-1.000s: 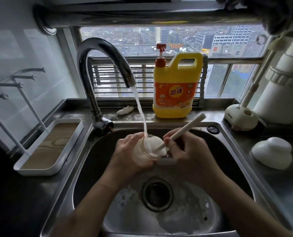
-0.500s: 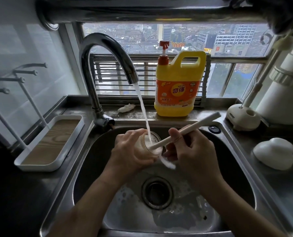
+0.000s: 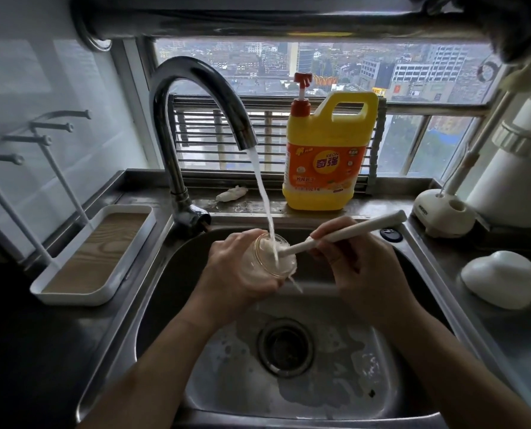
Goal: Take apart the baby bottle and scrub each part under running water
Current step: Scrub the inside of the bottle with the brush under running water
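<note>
Bottle [image 3: 259,264] under running water [image 3: 261,193], brush [image 3: 357,230] inside.
Fingers of the left hand [image 3: 231,267] wrap the bottle above the sink [image 3: 165,289]; those of the right hand [image 3: 366,270] grip the brush handle.

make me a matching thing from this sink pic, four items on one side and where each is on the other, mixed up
1. bottle
2. brush
3. detergent jug
4. white tray

a. on the ledge behind the sink
b. in the left hand, under the water stream
c. on the counter left of the sink
d. in the right hand

Pairs: 1-b, 2-d, 3-a, 4-c
</note>
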